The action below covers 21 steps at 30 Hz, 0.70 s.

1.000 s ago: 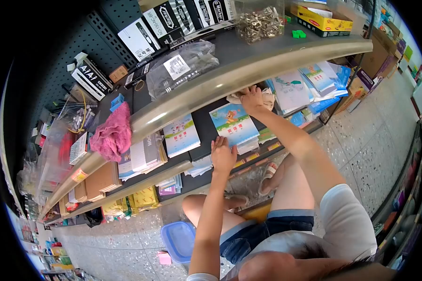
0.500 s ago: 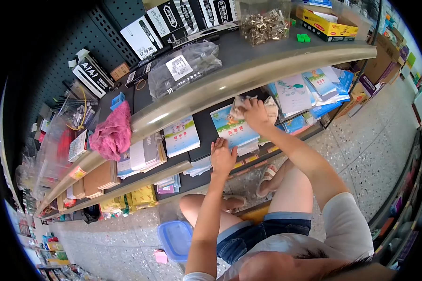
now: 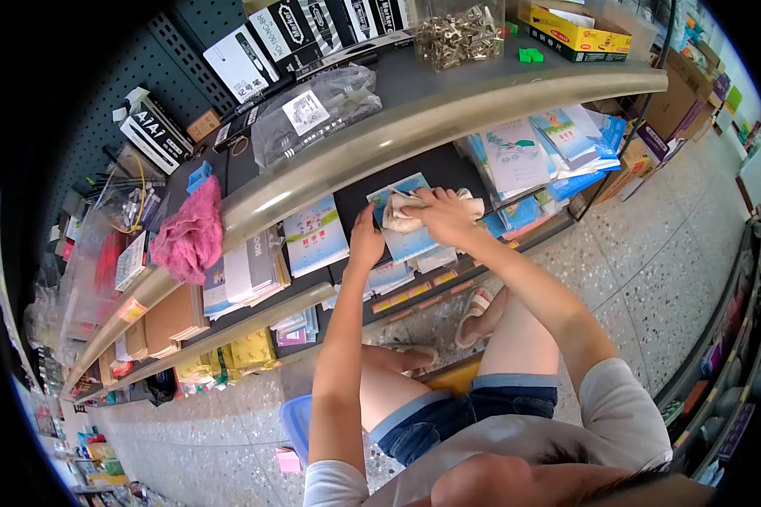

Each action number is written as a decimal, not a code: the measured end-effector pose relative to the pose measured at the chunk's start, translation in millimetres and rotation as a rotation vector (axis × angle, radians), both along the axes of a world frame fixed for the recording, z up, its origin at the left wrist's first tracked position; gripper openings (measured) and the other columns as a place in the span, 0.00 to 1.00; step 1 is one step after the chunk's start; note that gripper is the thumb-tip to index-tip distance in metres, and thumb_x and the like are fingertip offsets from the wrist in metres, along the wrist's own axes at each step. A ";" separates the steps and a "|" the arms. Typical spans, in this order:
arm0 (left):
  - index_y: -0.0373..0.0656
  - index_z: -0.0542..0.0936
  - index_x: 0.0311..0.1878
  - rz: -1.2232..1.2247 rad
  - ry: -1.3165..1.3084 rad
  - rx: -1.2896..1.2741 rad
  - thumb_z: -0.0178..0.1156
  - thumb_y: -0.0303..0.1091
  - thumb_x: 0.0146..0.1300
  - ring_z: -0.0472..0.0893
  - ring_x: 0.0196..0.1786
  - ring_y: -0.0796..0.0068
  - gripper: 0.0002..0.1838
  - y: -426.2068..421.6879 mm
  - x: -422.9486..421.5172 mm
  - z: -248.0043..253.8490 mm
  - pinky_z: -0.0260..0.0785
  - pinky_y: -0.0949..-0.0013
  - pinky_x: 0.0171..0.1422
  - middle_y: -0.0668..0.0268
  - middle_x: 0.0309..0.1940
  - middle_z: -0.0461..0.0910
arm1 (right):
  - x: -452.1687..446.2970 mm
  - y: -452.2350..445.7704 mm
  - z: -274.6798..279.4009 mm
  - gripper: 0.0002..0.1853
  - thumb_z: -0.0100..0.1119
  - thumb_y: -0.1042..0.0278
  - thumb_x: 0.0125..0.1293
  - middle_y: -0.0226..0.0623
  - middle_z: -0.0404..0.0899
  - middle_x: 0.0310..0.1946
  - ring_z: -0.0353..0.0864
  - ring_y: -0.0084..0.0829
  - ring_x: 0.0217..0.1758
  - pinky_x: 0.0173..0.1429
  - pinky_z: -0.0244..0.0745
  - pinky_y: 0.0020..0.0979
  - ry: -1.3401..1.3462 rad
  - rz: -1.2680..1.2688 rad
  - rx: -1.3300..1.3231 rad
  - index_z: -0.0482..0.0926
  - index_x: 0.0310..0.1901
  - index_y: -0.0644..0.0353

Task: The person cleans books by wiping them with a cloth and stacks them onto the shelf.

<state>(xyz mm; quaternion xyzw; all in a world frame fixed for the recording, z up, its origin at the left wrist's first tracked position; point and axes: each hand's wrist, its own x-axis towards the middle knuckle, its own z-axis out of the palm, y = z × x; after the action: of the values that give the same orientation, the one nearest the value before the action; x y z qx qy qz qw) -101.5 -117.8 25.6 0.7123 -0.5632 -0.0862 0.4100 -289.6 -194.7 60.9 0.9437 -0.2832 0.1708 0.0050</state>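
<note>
A small blue notebook (image 3: 408,244) with a picture cover lies on the middle shelf. My right hand (image 3: 440,216) grips a crumpled off-white cloth (image 3: 400,211) and presses it onto the notebook's cover, hiding much of it. At the notebook's left edge is my left hand (image 3: 364,242), its fingers stretched out along that side and nothing held in them. To its left lies another notebook (image 3: 314,237) with red characters on its cover.
Right of my hands sit piles of booklets (image 3: 518,160). The upper shelf's clear front rail (image 3: 448,118) runs above, with a pink cloth (image 3: 190,232) draped over it. Below stands a blue plastic tub (image 3: 297,427), partly hidden by my left arm.
My right hand and the cloth have moved left and lower over the notebook cover. My left hand has gone from the notebook's lower edge up to its left side. The view has shifted slightly.
</note>
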 end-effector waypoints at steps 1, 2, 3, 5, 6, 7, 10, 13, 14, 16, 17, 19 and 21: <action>0.38 0.74 0.59 -0.052 0.036 0.045 0.48 0.20 0.57 0.73 0.59 0.47 0.24 -4.4 1.3 4.5 0.65 0.59 0.65 0.46 0.56 0.74 | 6.1 1.4 1.6 0.25 0.50 0.73 0.57 0.36 0.71 0.53 0.72 0.42 0.53 0.54 0.65 0.39 0.035 0.025 0.003 0.79 0.55 0.36; 0.38 0.73 0.60 -0.102 0.072 0.087 0.48 0.20 0.57 0.72 0.60 0.48 0.25 -8.6 2.7 8.9 0.65 0.59 0.65 0.46 0.57 0.73 | 12.5 2.1 3.8 0.25 0.51 0.73 0.57 0.36 0.71 0.54 0.72 0.43 0.53 0.54 0.65 0.39 0.070 0.052 0.005 0.79 0.55 0.36; 0.38 0.72 0.61 -0.151 0.108 0.129 0.48 0.20 0.57 0.72 0.61 0.48 0.26 -11.2 4.4 11.0 0.65 0.60 0.64 0.47 0.59 0.72 | 19.1 2.5 6.1 0.25 0.51 0.74 0.57 0.36 0.71 0.54 0.72 0.43 0.52 0.55 0.65 0.39 0.106 0.080 0.005 0.79 0.54 0.35; 0.38 0.73 0.60 -0.184 -0.033 0.075 0.51 0.27 0.62 0.75 0.57 0.47 0.22 -7.1 3.1 10.3 0.67 0.60 0.61 0.46 0.56 0.74 | 27.2 2.9 9.8 0.26 0.54 0.75 0.54 0.36 0.72 0.54 0.73 0.44 0.50 0.53 0.66 0.41 0.005 0.045 0.032 0.79 0.54 0.35; 0.38 0.74 0.59 -0.167 -0.032 0.074 0.52 0.29 0.63 0.76 0.55 0.47 0.21 -1.9 -0.1 18.3 0.68 0.60 0.60 0.46 0.54 0.75 | 27.0 2.6 14.6 0.26 0.54 0.75 0.53 0.36 0.72 0.53 0.73 0.45 0.49 0.52 0.67 0.42 -0.052 0.027 0.049 0.79 0.54 0.36; 0.38 0.75 0.58 -0.149 -0.029 0.076 0.53 0.31 0.64 0.77 0.54 0.46 0.20 3.6 -1.1 22.9 0.69 0.60 0.59 0.46 0.53 0.76 | 25.9 3.2 18.3 0.27 0.55 0.75 0.53 0.36 0.72 0.53 0.73 0.45 0.49 0.52 0.68 0.42 -0.108 0.008 0.069 0.79 0.55 0.36; 0.38 0.80 0.46 -0.103 -0.103 0.232 0.55 0.36 0.65 0.81 0.44 0.46 0.13 17.4 1.3 34.9 0.72 0.56 0.50 0.48 0.41 0.81 | 23.1 -4.3 19.5 0.27 0.56 0.75 0.51 0.39 0.72 0.53 0.73 0.45 0.48 0.51 0.69 0.42 -0.164 -0.071 0.078 0.79 0.55 0.40; 0.39 0.79 0.44 0.087 -0.073 0.191 0.54 0.42 0.67 0.81 0.40 0.46 0.15 5.8 9.6 22.6 0.73 0.54 0.45 0.49 0.35 0.82 | 26.3 -12.4 10.8 0.24 0.54 0.73 0.54 0.38 0.73 0.52 0.74 0.43 0.47 0.51 0.69 0.39 -0.090 -0.083 -0.016 0.80 0.53 0.39; 0.39 0.77 0.47 0.160 -0.029 0.093 0.52 0.44 0.68 0.81 0.40 0.45 0.17 -6.1 13.2 11.3 0.73 0.53 0.44 0.48 0.35 0.82 | 29.8 -11.8 6.0 0.22 0.53 0.71 0.55 0.37 0.73 0.52 0.74 0.42 0.47 0.50 0.69 0.39 -0.041 -0.072 -0.042 0.81 0.52 0.39; 0.38 0.72 0.54 0.201 0.091 0.070 0.40 0.52 0.72 0.79 0.48 0.43 0.26 -20.4 9.2 11.5 0.71 0.53 0.53 0.45 0.42 0.81 | 35.0 -7.0 -8.3 0.17 0.51 0.67 0.58 0.34 0.73 0.49 0.73 0.39 0.49 0.52 0.68 0.38 -0.008 -0.035 -0.073 0.83 0.48 0.38; 0.37 0.72 0.55 0.151 0.012 0.122 0.36 0.54 0.72 0.77 0.51 0.42 0.28 -27.4 9.9 4.0 0.69 0.53 0.56 0.44 0.45 0.80 | 37.5 -5.0 -16.1 0.17 0.51 0.66 0.59 0.33 0.73 0.48 0.72 0.39 0.49 0.52 0.67 0.38 0.013 -0.011 -0.155 0.83 0.47 0.38; 0.36 0.70 0.56 0.055 -0.149 0.231 0.30 0.58 0.72 0.74 0.57 0.41 0.34 -37.4 13.3 -7.4 0.65 0.53 0.63 0.41 0.49 0.77 | 43.0 1.4 -22.0 0.16 0.50 0.65 0.59 0.32 0.73 0.46 0.72 0.38 0.50 0.54 0.66 0.38 0.053 0.041 -0.314 0.84 0.45 0.39; 0.34 0.68 0.61 0.009 -0.042 0.463 0.23 0.63 0.70 0.71 0.61 0.41 0.41 -43.6 22.4 -9.4 0.60 0.52 0.68 0.39 0.53 0.75 | 41.4 5.2 -25.2 0.14 0.50 0.64 0.60 0.31 0.73 0.45 0.71 0.38 0.52 0.56 0.64 0.38 0.105 0.080 -0.282 0.84 0.43 0.41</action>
<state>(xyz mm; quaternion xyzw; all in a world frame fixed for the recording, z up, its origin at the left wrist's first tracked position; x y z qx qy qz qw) -79.1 -161.4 16.2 0.7914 -0.5337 -0.1964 0.2242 -248.2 -189.5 35.7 0.9518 -0.2181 0.1596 0.1452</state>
